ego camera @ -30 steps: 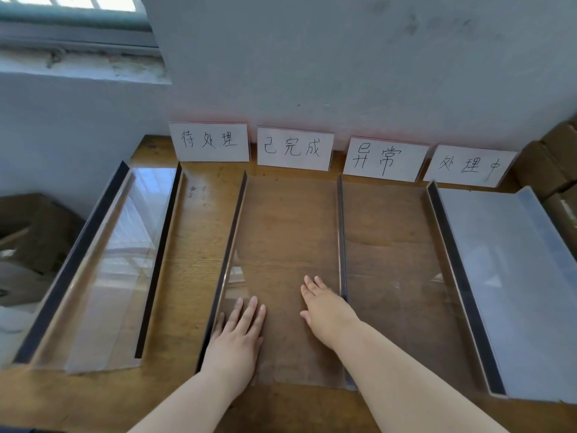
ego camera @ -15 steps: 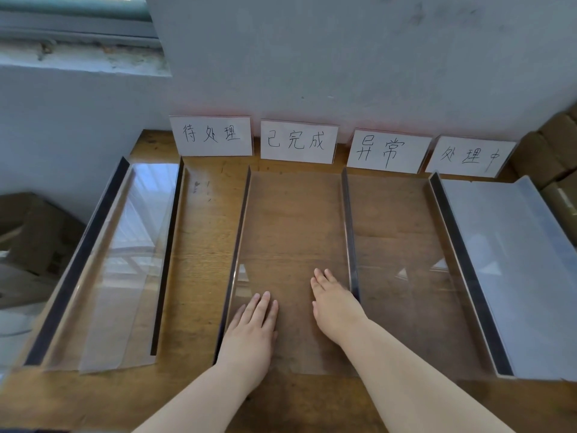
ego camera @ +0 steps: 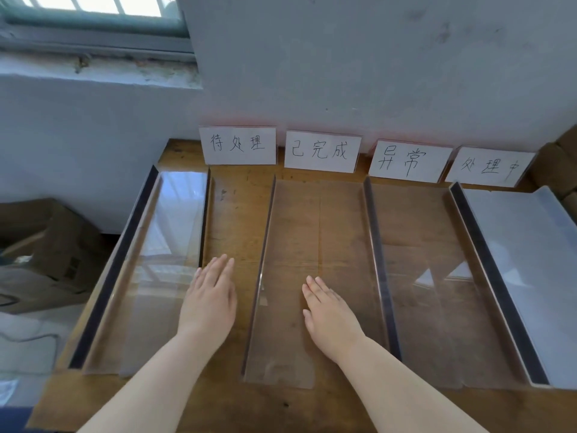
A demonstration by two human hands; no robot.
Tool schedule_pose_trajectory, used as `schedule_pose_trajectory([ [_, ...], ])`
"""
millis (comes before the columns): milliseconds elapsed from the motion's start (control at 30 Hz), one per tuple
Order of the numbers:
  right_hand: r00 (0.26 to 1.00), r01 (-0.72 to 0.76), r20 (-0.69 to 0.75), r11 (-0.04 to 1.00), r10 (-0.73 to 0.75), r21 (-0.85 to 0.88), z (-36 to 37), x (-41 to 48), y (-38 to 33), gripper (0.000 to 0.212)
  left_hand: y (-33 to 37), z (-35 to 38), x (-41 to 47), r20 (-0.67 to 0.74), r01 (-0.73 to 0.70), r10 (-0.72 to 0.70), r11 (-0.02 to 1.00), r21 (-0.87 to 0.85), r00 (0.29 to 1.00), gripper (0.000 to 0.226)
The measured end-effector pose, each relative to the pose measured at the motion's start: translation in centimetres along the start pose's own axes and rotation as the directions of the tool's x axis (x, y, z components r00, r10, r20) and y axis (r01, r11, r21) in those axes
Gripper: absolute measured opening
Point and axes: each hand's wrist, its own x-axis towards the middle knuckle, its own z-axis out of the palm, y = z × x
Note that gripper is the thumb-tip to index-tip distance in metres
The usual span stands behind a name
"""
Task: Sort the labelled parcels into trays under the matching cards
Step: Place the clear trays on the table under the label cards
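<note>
Both flat and empty: my left hand (ego camera: 209,303) has slid from the second tray (ego camera: 312,214) to the counter (ego camera: 234,220) beside it, my right hand (ego camera: 331,320) stays inside; no parcel in view, so sorting seemingly awaits.

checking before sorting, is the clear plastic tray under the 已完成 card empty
Empty of parcels: the clear plastic tray holds only the flat right hand; wooden table shows through.
</note>
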Motion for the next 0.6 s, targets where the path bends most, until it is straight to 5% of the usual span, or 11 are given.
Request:
schedule_pose_trajectory([
  [300,0.983,-0.180,0.031,0.984,0.180,0.000,1.3,0.4,-1.0,0.058,-0.4,1.3,-2.3,0.293,-0.194,0.193,0.981,-0.025,0.936,0.053],
  [600,0.977,-0.210,0.031,0.977,0.209,0.040,1.7,-0.3,0.2,0.058,0.6,1.7,-2.3,0.342,-0.268,0.247,0.963,0.017,0.907,0.052],
])
